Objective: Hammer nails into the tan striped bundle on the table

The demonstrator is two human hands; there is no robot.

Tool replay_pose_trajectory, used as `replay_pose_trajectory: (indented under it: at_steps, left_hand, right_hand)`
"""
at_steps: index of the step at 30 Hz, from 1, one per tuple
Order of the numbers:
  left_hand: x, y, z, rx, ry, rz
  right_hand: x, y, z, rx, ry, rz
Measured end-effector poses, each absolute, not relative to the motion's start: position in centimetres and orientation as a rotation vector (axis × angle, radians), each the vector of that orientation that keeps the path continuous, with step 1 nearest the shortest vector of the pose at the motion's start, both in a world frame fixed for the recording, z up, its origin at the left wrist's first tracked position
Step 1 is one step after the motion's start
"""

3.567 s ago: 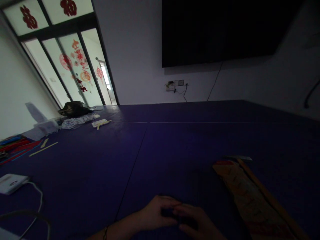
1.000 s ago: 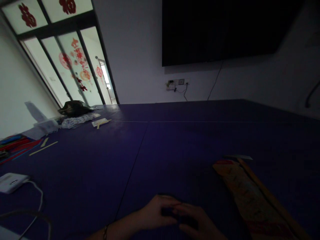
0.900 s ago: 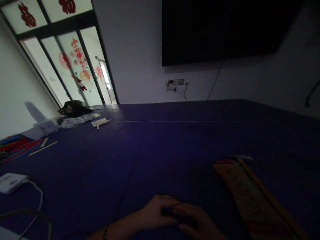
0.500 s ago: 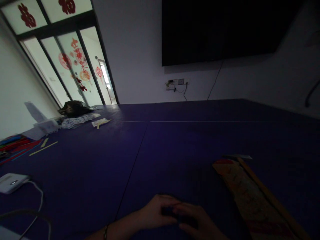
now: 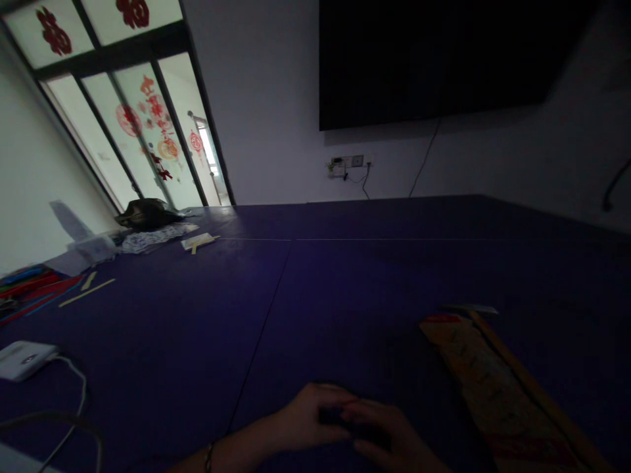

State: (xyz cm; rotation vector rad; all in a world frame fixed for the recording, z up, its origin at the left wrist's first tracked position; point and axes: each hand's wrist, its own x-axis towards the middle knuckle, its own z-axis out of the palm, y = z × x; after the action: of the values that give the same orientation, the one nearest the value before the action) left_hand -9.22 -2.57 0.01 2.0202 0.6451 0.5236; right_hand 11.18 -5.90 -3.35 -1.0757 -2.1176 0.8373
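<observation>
My left hand (image 5: 311, 415) and my right hand (image 5: 389, 430) rest together over the dark blue tabletop (image 5: 325, 309) at the bottom of the view. Their fingertips touch or overlap. Each hand is loosely curved, thumb apart from the fingers, with a dark gap between; I see nothing held in either. A bracelet (image 5: 209, 456) circles my left wrist. To the right of my right hand lies a long yellow and red printed packet (image 5: 486, 378) with a wooden-looking strip (image 5: 532, 394) along its edge. Dim light hides details of the hands.
A thin pale blade-like piece (image 5: 476, 308) lies at the packet's far end. On the left are a white device (image 5: 24, 360) with a cable (image 5: 81, 387), yellow strips (image 5: 86, 293), red and blue strips (image 5: 34, 289), papers (image 5: 152, 238) and a black bag (image 5: 148, 214).
</observation>
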Motion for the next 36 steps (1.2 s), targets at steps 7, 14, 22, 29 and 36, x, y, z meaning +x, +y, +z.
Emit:
replay_pose_trajectory:
  at_steps: [7,14,22,29,36]
  left_hand:
    - [-9.2,-2.6,0.3,1.996,0.591,0.546]
    - [-9.1,-2.6,0.1,1.999,0.593,0.58]
    - [-9.3,-2.6,-0.1,2.01,0.622,0.53]
    - [-9.1,-2.7,0.2,1.996,0.576,0.564]
    - [-8.9,-2.7,0.5,1.983,0.609,0.557]
  right_hand:
    - [11.1,-5.9,-4.0,-1.035,-2.085,0.842]
    - [11.2,-5.8,-3.7,-1.029,-2.109,0.805]
    - [11.2,-5.8,-3.8,-1.066,-2.11,0.85]
    - [11.4,-5.8,-4.6,-1.064,-2.122,0.803]
    - [11.2,-5.8,-4.0,-1.051,-2.098,0.841]
